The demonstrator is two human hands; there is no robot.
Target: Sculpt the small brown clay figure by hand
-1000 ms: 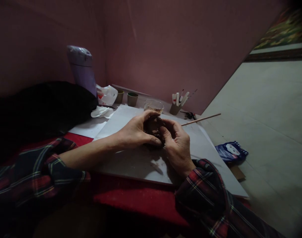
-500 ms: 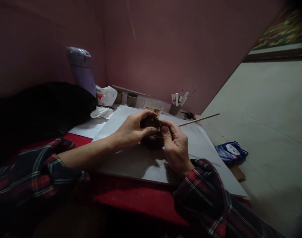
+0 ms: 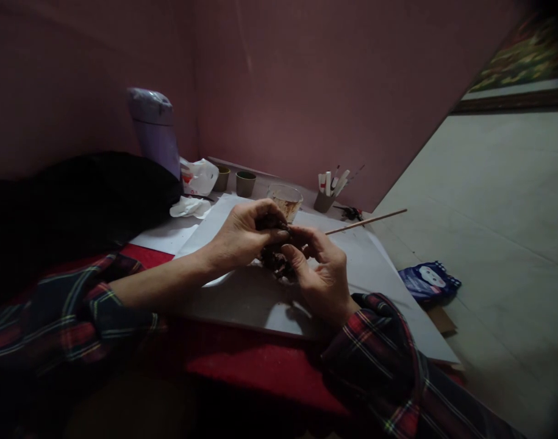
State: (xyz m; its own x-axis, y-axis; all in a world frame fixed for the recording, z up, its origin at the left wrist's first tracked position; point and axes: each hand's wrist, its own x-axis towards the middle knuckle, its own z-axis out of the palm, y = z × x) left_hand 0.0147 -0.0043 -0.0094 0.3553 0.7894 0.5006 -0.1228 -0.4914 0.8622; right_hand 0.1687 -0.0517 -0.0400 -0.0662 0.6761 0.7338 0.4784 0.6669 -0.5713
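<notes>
A dark brown, uneven lump that looks like clay [image 3: 276, 262] is between my two hands, over a white board [image 3: 242, 305]. My left hand [image 3: 246, 235] is closed on its upper left side, thumb and fingers pinching near the top. From the right, my right hand [image 3: 322, 268] grips it with curled fingers and thumb; the fingertips of both hands nearly meet. Much of the lump is hidden by the hands. A thin wooden stick [image 3: 370, 222] reaches out to the right from behind my right hand; I cannot tell whether it is held. Just behind my hands stands a clear glass bowl [image 3: 288, 198], smeared brown.
Two small cups [image 3: 245, 183] and a crumpled tissue [image 3: 190, 207] are at the back left, near a lilac bottle [image 3: 155, 134] and a black bag [image 3: 91, 201]. A holder with pens [image 3: 324, 200] stands at the back right. A blue packet [image 3: 429, 281] lies beyond the board's right edge.
The brown lump has turned and now sits lower, showing a rougher surface. My right thumb has moved left and down, and my fingertips have come closer together.
</notes>
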